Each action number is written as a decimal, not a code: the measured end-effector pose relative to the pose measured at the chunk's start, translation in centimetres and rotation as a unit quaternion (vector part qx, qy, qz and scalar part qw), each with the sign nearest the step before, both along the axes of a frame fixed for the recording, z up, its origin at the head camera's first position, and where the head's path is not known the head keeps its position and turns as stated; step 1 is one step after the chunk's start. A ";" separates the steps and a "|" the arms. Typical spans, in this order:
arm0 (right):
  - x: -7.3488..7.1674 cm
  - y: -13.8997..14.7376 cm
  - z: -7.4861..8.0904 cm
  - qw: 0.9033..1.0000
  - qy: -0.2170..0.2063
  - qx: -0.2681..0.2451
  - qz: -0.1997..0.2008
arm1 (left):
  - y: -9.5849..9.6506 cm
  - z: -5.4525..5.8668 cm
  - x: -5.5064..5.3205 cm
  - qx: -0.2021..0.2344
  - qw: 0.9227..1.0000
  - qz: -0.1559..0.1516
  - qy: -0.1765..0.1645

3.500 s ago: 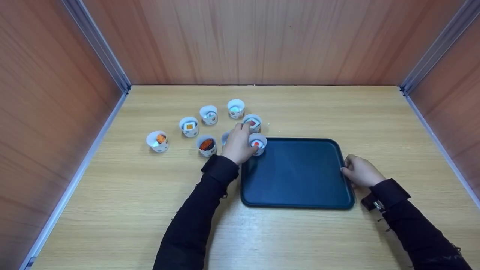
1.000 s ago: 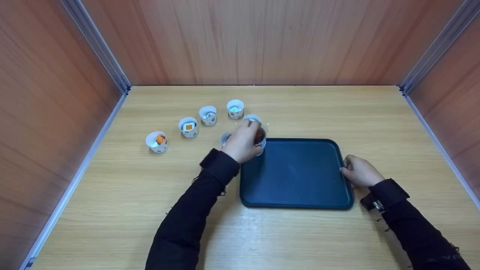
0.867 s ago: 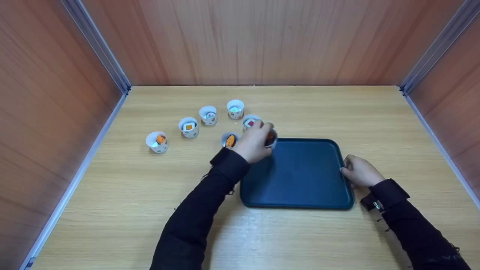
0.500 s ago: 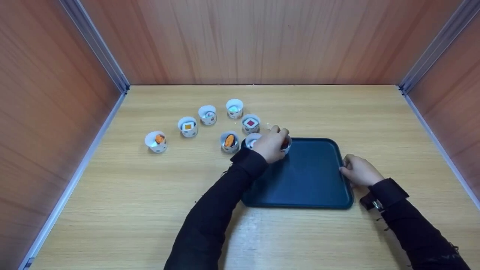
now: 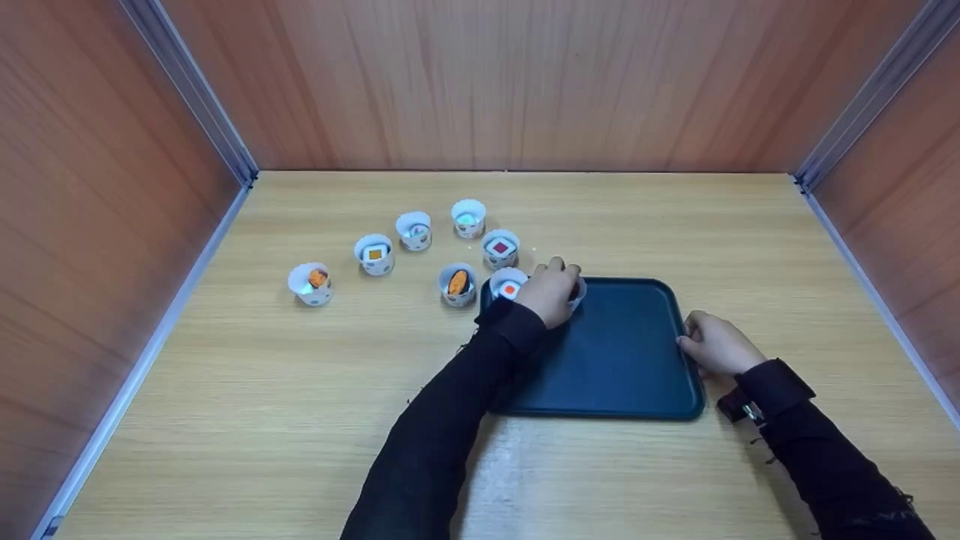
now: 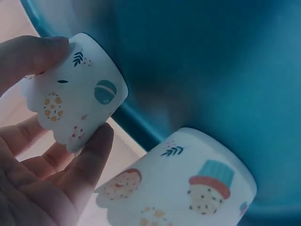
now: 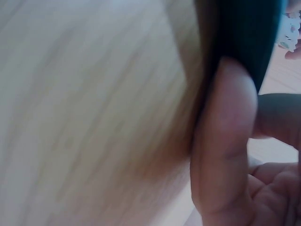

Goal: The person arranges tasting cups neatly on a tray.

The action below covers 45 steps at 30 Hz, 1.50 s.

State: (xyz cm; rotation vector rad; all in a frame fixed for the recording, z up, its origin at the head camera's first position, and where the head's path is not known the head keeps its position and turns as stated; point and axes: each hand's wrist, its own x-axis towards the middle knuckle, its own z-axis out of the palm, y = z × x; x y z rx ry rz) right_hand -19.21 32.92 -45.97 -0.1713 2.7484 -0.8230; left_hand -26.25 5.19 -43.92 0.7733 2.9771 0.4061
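Observation:
My left hand (image 5: 549, 292) grips a small patterned paper cupcake cup (image 6: 77, 89) between thumb and fingers, at the far side of the dark blue-green tray (image 5: 622, 352). In the left wrist view its base meets the tray or hangs just over it; I cannot tell which. The cup's dark reddish filling is mostly hidden by the hand in the head view. A second paper cup with a red-dotted white piece (image 5: 509, 286) stands in the tray's far left corner, beside the held one. My right hand (image 5: 718, 343) pinches the tray's right rim.
Left of and beyond the tray, several more paper cups stand on the wooden table (image 5: 262, 405): one with an orange-and-dark piece (image 5: 458, 283), one with a red diamond (image 5: 501, 247), and one at far left with an orange piece (image 5: 311, 283). Wood-grain panels (image 5: 510, 82) enclose the table.
The cup with the dark reddish filling stood on the table left of the tray; my left hand has carried it rightward over the red-dotted cup to the tray. My right hand stays at the rim.

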 end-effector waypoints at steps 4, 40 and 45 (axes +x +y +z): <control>0.0 0.0 0.0 1.000 -0.001 0.001 -0.006 | 0.0 0.1 0.1 -0.002 1.000 0.000 0.005; -0.1 -0.1 0.1 1.000 -0.004 0.004 -0.001 | -25.6 2.8 0.8 0.006 0.965 0.261 -0.013; 0.0 -0.1 0.1 1.000 -0.009 0.005 -0.004 | -29.1 2.0 0.5 0.012 0.948 0.313 -0.055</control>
